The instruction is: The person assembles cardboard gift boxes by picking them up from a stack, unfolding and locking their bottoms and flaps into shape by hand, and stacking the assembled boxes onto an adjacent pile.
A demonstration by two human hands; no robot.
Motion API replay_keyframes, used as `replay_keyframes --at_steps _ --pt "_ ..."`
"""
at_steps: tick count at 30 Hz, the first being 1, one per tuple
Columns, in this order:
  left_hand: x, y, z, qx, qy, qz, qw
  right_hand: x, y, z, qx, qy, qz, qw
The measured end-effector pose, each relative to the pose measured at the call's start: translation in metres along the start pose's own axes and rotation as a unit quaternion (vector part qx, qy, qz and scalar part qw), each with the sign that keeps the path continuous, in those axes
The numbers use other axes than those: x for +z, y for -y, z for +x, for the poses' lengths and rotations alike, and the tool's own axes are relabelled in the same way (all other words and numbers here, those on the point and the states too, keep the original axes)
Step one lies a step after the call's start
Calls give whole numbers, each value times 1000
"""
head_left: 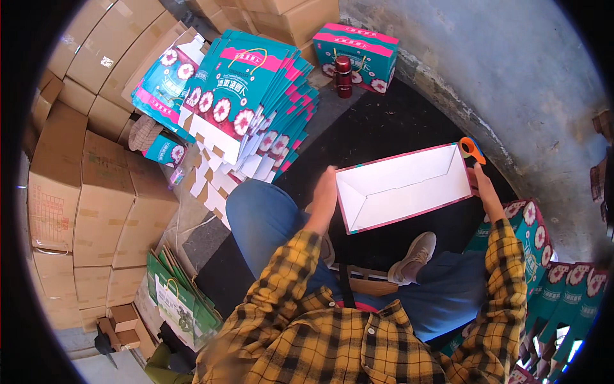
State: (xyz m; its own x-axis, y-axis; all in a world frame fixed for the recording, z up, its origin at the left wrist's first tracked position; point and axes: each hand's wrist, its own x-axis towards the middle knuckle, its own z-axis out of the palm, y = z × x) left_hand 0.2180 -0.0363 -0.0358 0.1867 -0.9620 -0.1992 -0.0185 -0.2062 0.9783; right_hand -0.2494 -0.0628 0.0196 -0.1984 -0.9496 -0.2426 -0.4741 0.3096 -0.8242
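Note:
An open cardboard gift box (404, 185) sits in front of me, white inside, with narrow pink and teal edges. Its folded bottom panels meet along a seam. My left hand (325, 195) grips the box's left end, the fingers mostly hidden behind the wall. At the right end, my right hand (484, 190) holds the other short wall between thumb and fingers. Just beyond that hand, by the far right corner, is an orange ring-shaped tool (472, 150) with a dark part; its exact kind I cannot make out.
Flat teal-and-pink cartons (249, 96) are piled at far left. A finished box (358, 57) and a dark red flask (343, 77) stand by the wall. Brown cartons (102, 198) are stacked left, green bags (179, 301) lower left. More teal boxes (534, 237) are at my right.

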Motion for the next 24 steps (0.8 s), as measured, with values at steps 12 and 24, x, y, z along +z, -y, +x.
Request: replay_keyframes --at_steps 12,24 --pt "8 47 1 -352 126 -342 862 -2 -62 -8 129 127 99 978" --pt "20 0 0 -2 186 -215 959 -31 -20 -13 76 179 310 931"
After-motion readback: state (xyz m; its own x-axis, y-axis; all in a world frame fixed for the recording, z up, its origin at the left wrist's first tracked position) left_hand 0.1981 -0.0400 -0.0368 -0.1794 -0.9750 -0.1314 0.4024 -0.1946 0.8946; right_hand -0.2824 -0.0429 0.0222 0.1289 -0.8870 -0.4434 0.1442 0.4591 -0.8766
